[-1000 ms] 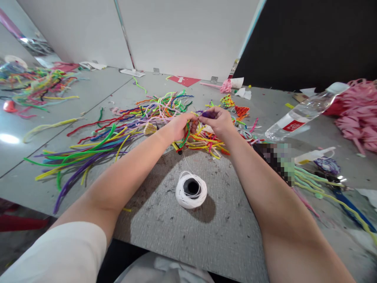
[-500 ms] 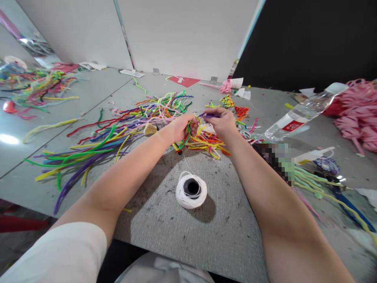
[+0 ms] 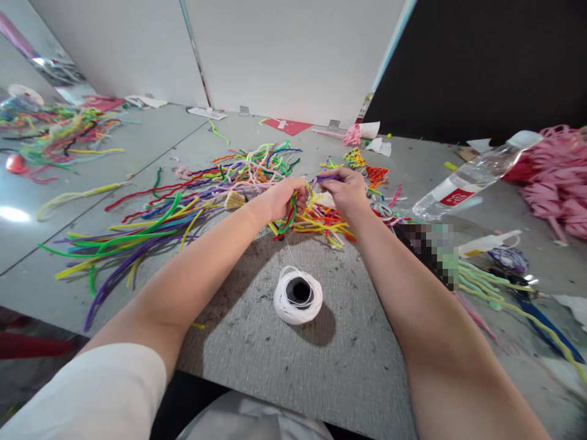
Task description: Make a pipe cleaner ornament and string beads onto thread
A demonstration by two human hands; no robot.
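My left hand [image 3: 288, 198] is closed round a small bunch of pipe cleaners [image 3: 290, 219], green, red and yellow, whose ends hang below the fingers. Close beside it, my right hand [image 3: 345, 190] pinches a purple pipe cleaner [image 3: 326, 177] that reaches toward the left fingers. Exactly where the two meet is too small to make out. From under the left hand a thin white string runs down to a spool of white string [image 3: 298, 296] with a dark core, standing on the grey table [image 3: 257, 360]. More loose pipe cleaners [image 3: 316, 220] lie beneath and between both hands.
Heaps of coloured pipe cleaners [image 3: 132, 235] spread over the left side. A plastic bottle [image 3: 477, 174] leans at the right, near pink ribbon-like loops [image 3: 557, 177]. A glue bottle [image 3: 488, 242] and blue-handled tool [image 3: 548, 324] lie by my right forearm. White panels [image 3: 293, 61] stand behind.
The purple pipe cleaner and the right fingers have shifted very slightly. My left hand keeps its hold, and the spool stays in place.
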